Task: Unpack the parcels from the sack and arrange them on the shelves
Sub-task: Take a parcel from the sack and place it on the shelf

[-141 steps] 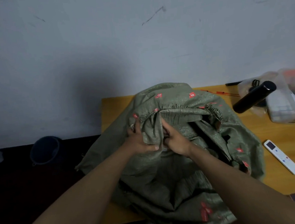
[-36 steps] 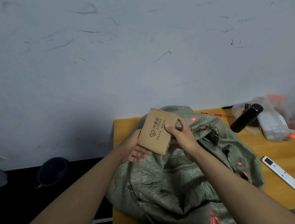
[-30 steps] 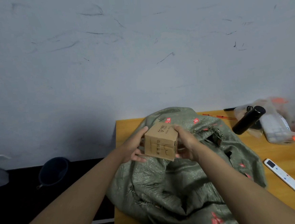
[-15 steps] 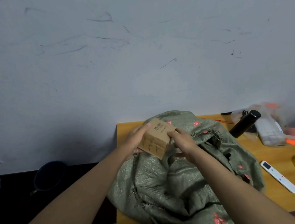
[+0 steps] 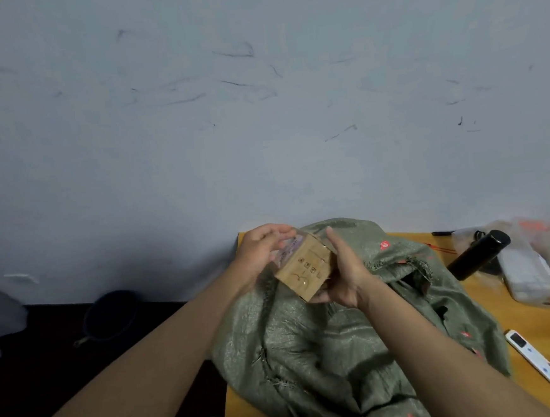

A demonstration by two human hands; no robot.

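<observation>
Both my hands grip a small brown cardboard parcel (image 5: 305, 270) above the crumpled green woven sack (image 5: 340, 344) on the yellow wooden table (image 5: 536, 322): left hand (image 5: 260, 254) curled round its taped end, right hand (image 5: 346, 276) cupping its side.

Dim, flat light; dark lower left; soft, wide-angle curvature.
</observation>
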